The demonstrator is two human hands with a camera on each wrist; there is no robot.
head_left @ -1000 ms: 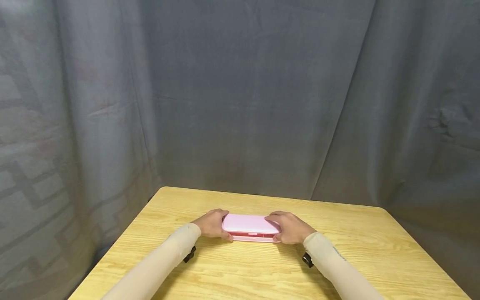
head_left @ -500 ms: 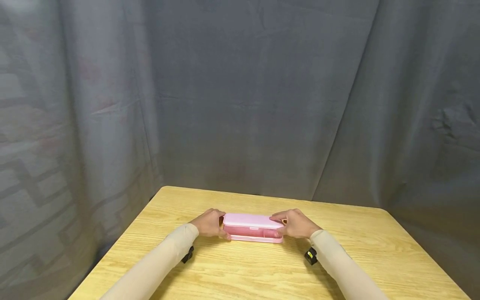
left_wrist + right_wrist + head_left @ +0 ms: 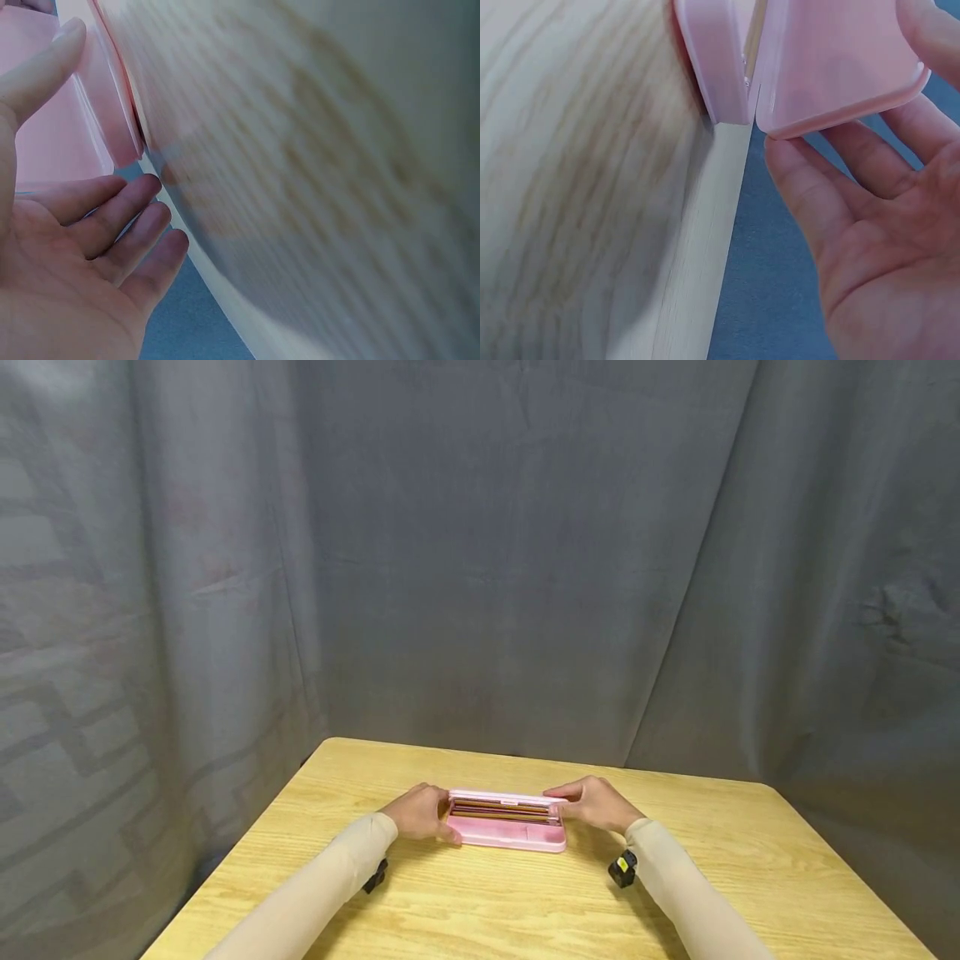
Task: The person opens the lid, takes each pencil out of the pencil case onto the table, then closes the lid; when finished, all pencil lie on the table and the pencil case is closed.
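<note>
Pink case (image 3: 507,822) lies on the wooden bench (image 3: 525,902), about midway between the left and right edges and toward the far edge. Lid (image 3: 506,797) stands raised along the far side; long thin sticks, pencils by the look of them, lie in a row inside, colours hard to tell.

Left hand (image 3: 420,812) rests against the case's left end, fingers (image 3: 112,225) straight and relaxed beside the pink wall, thumb lying along it. Right hand (image 3: 596,803) is at the right end; its fingers (image 3: 810,195) curl under the corner of the lid with the thumb on top, pinching the lid. Right wrist view shows the lid (image 3: 832,64) swung apart from the base (image 3: 716,56), a narrow gap between them.

Surroundings: grey curtain (image 3: 480,552) hangs behind and to both sides of the bench. Both forearms in pale sleeves (image 3: 315,893); a small black device (image 3: 621,869) sits under the right wrist, another under the left. Nothing lies between the hands and the case.

Change from one second ago: the case was shut then, both hands flat over its ends. Half a second ago the lid had lifted partway. Now it is up and the contents show.
</note>
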